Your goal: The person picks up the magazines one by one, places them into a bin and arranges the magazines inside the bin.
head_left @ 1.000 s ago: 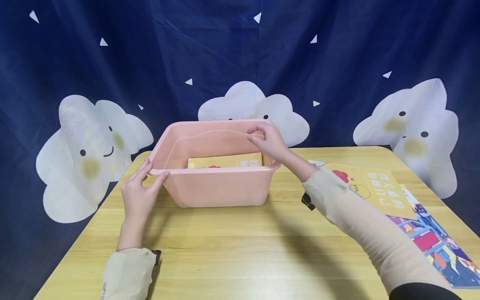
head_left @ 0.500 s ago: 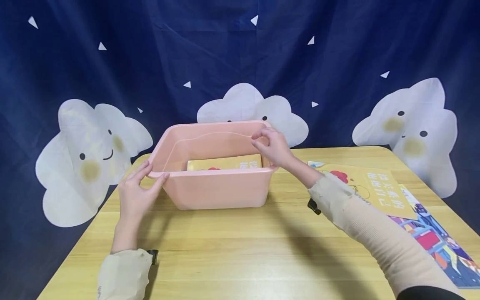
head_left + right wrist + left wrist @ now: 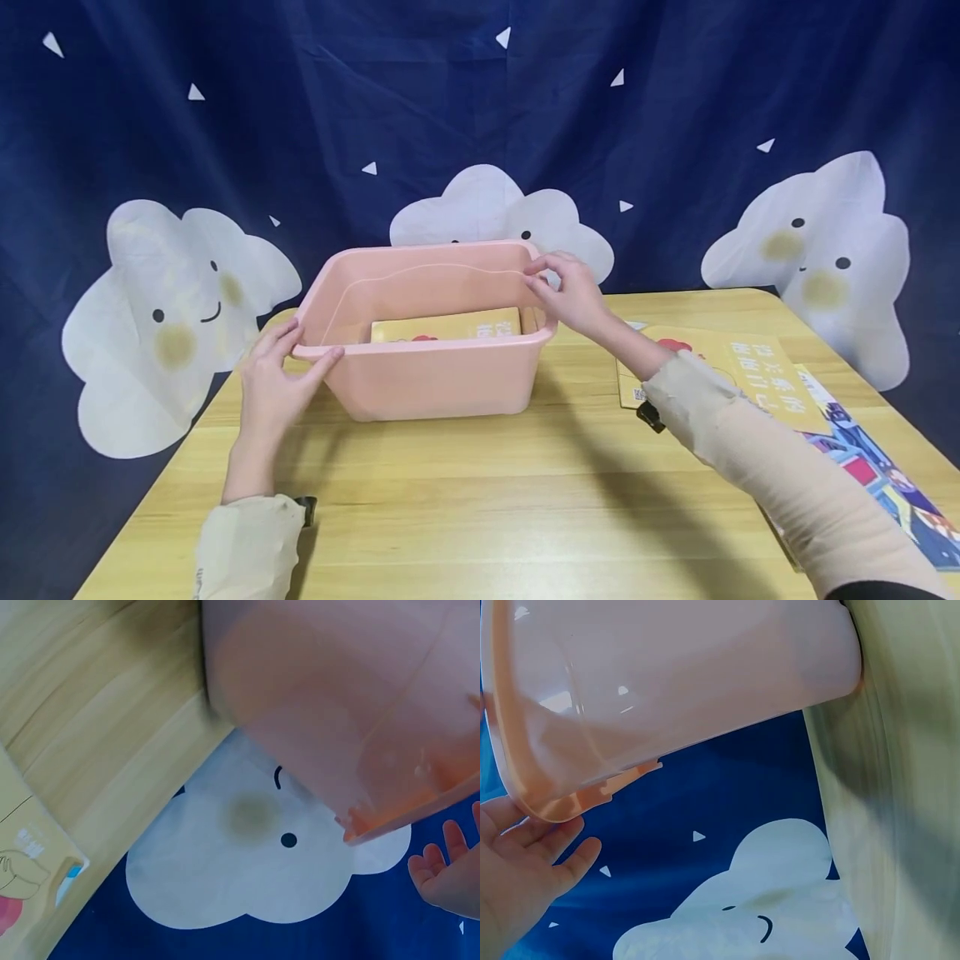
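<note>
A pink plastic storage bin (image 3: 435, 383) stands on the wooden table. Inside it lies a yellow book (image 3: 450, 325), partly hidden by the front wall. At the bin's front left corner my left hand (image 3: 273, 383) holds the rim, thumb in front and fingers along the left side; in the left wrist view this hand (image 3: 525, 862) meets the rim's corner. My right hand (image 3: 573, 292) hovers at the right rim with loosely bent fingers and nothing between them. In the right wrist view, the right hand (image 3: 450, 874) shows a gap from the bin's rim.
On the table's right side lies another yellow book (image 3: 720, 367), partly under my right forearm. It overlaps a colourful illustrated book (image 3: 885, 483). A dark blue curtain (image 3: 420, 92) with white clouds hangs behind the table (image 3: 450, 500).
My right hand has moved right, from over the bin's inside to its right rim. The left hand keeps its hold on the rim. The view has shifted slightly.
</note>
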Demonstrator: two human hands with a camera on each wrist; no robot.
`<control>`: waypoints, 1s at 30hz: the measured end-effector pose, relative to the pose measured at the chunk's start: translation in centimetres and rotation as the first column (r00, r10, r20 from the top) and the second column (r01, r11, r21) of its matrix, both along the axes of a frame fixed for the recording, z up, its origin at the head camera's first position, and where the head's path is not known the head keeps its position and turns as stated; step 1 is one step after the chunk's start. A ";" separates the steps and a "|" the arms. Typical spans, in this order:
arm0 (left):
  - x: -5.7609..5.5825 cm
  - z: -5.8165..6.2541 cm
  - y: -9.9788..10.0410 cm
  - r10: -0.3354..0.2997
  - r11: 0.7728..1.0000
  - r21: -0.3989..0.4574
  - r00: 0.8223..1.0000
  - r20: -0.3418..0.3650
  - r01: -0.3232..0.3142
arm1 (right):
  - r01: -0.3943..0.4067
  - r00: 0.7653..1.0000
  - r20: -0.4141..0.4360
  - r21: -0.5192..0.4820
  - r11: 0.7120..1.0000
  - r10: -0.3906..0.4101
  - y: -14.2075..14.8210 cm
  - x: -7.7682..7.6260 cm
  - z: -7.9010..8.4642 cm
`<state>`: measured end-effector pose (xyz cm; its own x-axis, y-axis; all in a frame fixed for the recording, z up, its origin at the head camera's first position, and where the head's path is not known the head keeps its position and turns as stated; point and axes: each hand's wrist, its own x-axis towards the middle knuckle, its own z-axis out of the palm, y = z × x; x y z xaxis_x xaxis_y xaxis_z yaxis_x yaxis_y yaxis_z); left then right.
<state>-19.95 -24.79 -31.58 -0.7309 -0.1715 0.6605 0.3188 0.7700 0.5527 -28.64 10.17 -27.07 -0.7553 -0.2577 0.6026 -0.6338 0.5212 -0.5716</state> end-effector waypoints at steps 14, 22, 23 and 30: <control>0.1 -0.4 -0.1 0.008 1.000 0.016 1.000 0.023 -0.009 | 0.103 0.990 -0.104 0.055 0.993 -0.097 4.0 0.2 -1.4; 0.0 -0.6 0.0 0.004 1.000 0.009 1.000 0.001 -0.004 | 0.107 0.994 -0.023 0.172 0.979 -0.104 5.9 0.2 -2.4; 0.0 -0.6 0.0 0.005 1.000 0.008 1.000 -0.003 -0.005 | 0.107 0.994 -0.007 0.182 0.977 -0.108 6.0 0.3 -2.5; 0.0 -0.7 0.0 0.013 1.000 -0.003 1.000 -0.027 -0.013 | 0.107 0.990 0.069 0.226 0.968 -0.126 7.1 0.5 -3.0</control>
<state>-19.99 -24.80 -32.27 -0.7105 -0.1783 0.6807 0.3238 0.7760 0.5413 -28.17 17.24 -30.09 -0.8324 -0.2850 0.4753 -0.5171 0.7079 -0.4811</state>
